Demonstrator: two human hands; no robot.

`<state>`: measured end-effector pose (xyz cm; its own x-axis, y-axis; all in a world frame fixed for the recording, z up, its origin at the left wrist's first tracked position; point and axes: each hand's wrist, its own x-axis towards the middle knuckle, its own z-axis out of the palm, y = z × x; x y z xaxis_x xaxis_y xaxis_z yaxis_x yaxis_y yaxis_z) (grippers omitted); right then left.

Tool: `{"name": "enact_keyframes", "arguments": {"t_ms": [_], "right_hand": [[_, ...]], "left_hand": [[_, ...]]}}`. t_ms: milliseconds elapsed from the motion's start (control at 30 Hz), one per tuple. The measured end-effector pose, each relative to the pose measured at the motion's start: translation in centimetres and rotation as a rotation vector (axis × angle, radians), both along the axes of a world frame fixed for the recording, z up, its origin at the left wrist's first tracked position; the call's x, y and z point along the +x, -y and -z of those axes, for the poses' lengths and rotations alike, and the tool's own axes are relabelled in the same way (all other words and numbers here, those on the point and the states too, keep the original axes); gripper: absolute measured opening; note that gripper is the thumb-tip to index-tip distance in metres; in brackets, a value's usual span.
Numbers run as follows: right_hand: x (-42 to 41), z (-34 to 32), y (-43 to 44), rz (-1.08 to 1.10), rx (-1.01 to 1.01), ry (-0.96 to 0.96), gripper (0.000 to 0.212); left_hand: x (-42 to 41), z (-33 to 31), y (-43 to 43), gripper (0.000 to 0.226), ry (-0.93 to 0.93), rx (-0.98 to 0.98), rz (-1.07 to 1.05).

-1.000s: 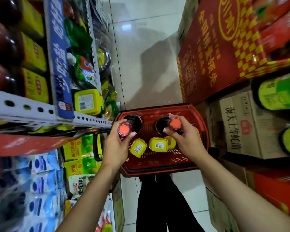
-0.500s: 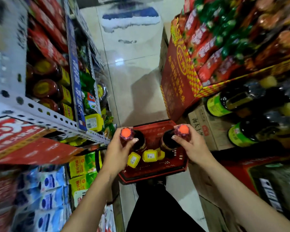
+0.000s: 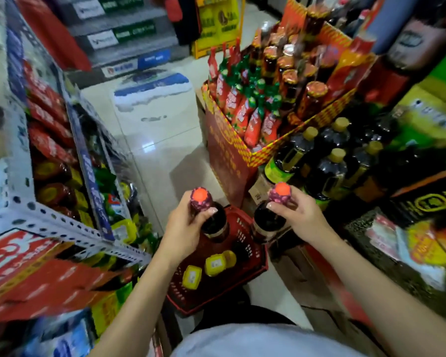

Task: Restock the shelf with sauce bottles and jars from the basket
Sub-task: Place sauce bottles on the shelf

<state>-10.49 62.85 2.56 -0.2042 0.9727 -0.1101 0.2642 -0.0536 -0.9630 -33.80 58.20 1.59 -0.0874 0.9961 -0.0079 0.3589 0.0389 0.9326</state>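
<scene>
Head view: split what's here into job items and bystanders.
Job: left bottle, right bottle, red basket, yellow-lidded jars, left shelf.
Bystanders: red display box, yellow-capped dark bottles, blue packets.

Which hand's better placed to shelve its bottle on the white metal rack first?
Probably the left hand: its dark red-capped glass bottle sits nearest the white perforated metal rack; the right hand is across the red plastic basket.
</scene>
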Motion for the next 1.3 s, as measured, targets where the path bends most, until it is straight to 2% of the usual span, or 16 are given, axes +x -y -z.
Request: {"name": "enact_keyframes", "arguments": {"t_ms": [233,600,700,800,933,1000,1133,1200,1233,1300], "right_hand": [[0.9,-1.0,4.7,0.258,-0.007,0.039,0.027],[2.2,-2.8,14.9,0.663,0.081,0.094,0.021],[2.9,-3.3,18.0,0.773,0.103,0.120,0.015],[3.7,-3.5,21.2,0.888,0.105,0.185,0.021],[5.6,-3.3,25.5,1.044,0.101,0.264,0.011],[6.2,-3.3,27.1,1.089,0.089,0.261,0.015],[7.8,-3.6,31.1,1.201,0.072,0.274,0.019],[8.6,-3.6,33.1,1.251,0.076,0.275,0.019],[8.9,-3.7,34.1,1.275,0.078,0.275,0.019],[9.7,-3.9,36.5,1.326,0.082,0.278,0.017]], "left_hand": [[0.5,-1.5,-1.3,0.022,-0.036,0.101,0.285],[4.1,-1.9,-1.5,0.018,-0.049,0.090,0.725],[6.4,-2.4,-0.8,0.019,-0.082,0.150,0.820],[8.9,-3.0,0.3,0.022,-0.073,0.165,0.915],[12.9,-3.7,1.9,0.032,-0.078,0.164,1.062],[14.5,-4.0,2.9,0.041,-0.061,0.152,1.115],[18.5,-4.8,5.5,0.038,-0.047,0.167,1.223],[20.5,-5.0,7.0,0.046,-0.046,0.165,1.274],[21.5,-5.1,7.9,0.044,-0.052,0.162,1.296],[23.6,-5.2,9.9,0.025,-0.069,0.181,1.335]]}}
